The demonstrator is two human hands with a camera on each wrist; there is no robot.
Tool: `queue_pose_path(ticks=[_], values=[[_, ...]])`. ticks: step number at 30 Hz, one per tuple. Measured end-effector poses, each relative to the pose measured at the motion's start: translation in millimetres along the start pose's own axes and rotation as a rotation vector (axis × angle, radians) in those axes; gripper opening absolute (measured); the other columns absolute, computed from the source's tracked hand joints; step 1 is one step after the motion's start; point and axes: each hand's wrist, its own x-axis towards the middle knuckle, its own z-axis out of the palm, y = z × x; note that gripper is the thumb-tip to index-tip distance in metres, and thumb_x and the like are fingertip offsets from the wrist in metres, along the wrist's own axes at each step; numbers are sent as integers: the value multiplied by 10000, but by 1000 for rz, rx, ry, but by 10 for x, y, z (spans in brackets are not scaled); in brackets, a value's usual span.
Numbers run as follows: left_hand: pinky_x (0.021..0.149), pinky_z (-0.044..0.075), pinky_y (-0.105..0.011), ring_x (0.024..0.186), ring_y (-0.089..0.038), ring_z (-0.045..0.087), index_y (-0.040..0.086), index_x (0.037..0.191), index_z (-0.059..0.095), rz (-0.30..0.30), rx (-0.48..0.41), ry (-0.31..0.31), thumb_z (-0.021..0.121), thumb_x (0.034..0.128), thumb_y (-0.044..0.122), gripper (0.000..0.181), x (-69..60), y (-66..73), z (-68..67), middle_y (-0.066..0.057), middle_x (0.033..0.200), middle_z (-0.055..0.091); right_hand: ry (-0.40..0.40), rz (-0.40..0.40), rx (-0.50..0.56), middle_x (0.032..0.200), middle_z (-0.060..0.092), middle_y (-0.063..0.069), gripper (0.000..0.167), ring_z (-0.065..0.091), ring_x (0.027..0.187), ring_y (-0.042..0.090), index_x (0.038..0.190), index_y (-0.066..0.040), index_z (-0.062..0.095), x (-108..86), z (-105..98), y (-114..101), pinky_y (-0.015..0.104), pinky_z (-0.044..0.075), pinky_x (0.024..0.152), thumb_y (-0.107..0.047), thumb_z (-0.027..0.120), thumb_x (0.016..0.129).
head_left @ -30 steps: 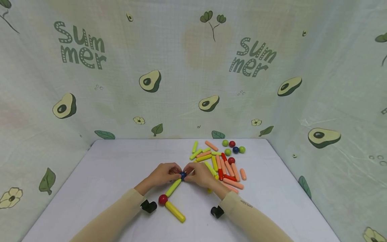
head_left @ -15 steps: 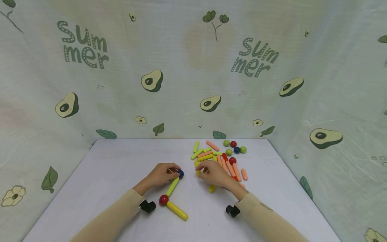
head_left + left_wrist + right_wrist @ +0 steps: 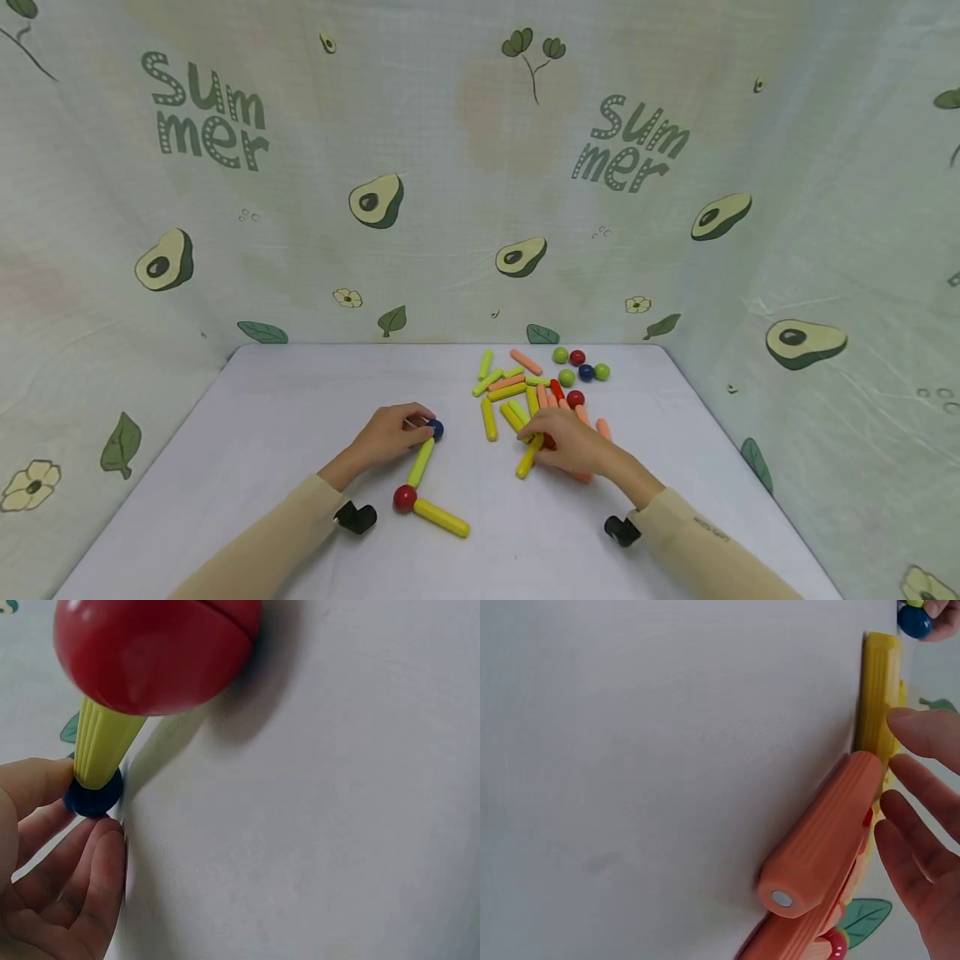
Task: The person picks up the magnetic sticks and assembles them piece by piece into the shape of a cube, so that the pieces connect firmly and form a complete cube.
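Observation:
My left hand point(image 3: 390, 435) pinches a blue ball point(image 3: 435, 429) between thumb and fingertips. A yellow-green magnetic stick point(image 3: 105, 742) runs from that ball to a red ball point(image 3: 405, 499), which looms large in the left wrist view. From the red ball a thicker yellow stick point(image 3: 441, 517) points right along the table. At the near edge of the pile, my right hand point(image 3: 572, 442) has its thumb and fingers spread at another yellow stick point(image 3: 880, 690). An orange stick point(image 3: 825, 832) with a silver disc in its end lies just below those fingers in the right wrist view.
Several loose yellow, yellow-green, orange and red sticks lie right of centre, among them a yellow stick point(image 3: 489, 419) and an orange stick point(image 3: 525, 361). Behind them sit several balls, including a green ball point(image 3: 560, 355) and a blue ball point(image 3: 587, 372). Patterned cloth point(image 3: 450, 275) surrounds the white table point(image 3: 300, 383).
My right hand has left the blue ball and moved right to the pile of sticks. The left hand has shifted slightly left with the blue ball, swinging the yellow-green stick more upright.

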Motion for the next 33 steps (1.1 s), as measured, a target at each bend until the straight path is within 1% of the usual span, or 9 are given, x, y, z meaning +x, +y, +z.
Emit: queue_pose_path(ticks=[4,7,13,16,18,22,25,29,33], values=[[765,595,-294,894,-134,647,225,1177,761,9,-1,6,799,971,251,211,-19,-16,-11,52,1011,715,-4,9,-35,1143,696,43,264,597,1005,247,1203,-113,787,-19,49,52,311,526,859,-93,816,941],[794,593,-302,895,-124,647,223,1173,761,14,4,8,799,970,250,208,-29,-19,-15,60,1003,716,-7,29,-53,1116,663,7,238,572,999,196,1171,-147,806,-7,87,68,285,526,863,-108,828,937],[810,594,-316,890,-123,644,214,1170,762,9,2,15,801,967,238,207,-47,-6,-18,59,996,716,-15,35,-81,1036,619,-23,163,507,992,141,1074,-174,831,12,120,69,270,509,848,-134,850,917],[803,590,-310,881,-124,638,212,1168,763,4,8,23,805,964,239,210,-59,2,-15,60,992,716,-17,38,-80,1027,623,-33,154,516,989,141,1072,-182,826,17,121,61,271,510,851,-160,848,921],[798,590,-309,873,-126,634,208,1168,764,1,11,28,807,963,235,211,-68,8,-14,59,988,717,-12,32,-75,1041,645,-46,163,543,1003,141,1093,-180,819,23,119,49,296,525,886,-182,839,930],[796,580,-308,862,-120,628,205,1160,766,-1,18,40,805,964,236,203,-78,22,-4,65,977,715,10,12,-73,1070,685,-70,187,585,1021,144,1147,-174,800,47,105,-4,343,533,929,-211,806,964],[793,571,-311,856,-115,627,204,1149,767,-7,23,51,804,964,238,191,-85,39,0,69,966,713,45,-3,-78,1063,693,-70,189,599,1003,145,1166,-173,795,92,114,-59,339,535,918,-205,791,980],[785,561,-311,850,-114,628,206,1136,768,-15,27,65,806,962,245,182,-91,58,7,68,959,715,101,9,-62,1062,703,-51,186,623,994,146,1161,-154,798,179,168,-161,340,562,906,-160,794,974],[779,556,-310,845,-109,629,210,1132,768,-18,30,72,809,960,256,183,-88,60,21,70,958,720,123,42,-57,1029,713,-27,173,632,943,135,1129,-133,805,308,262,-280,327,575,870,-128,806,956]])
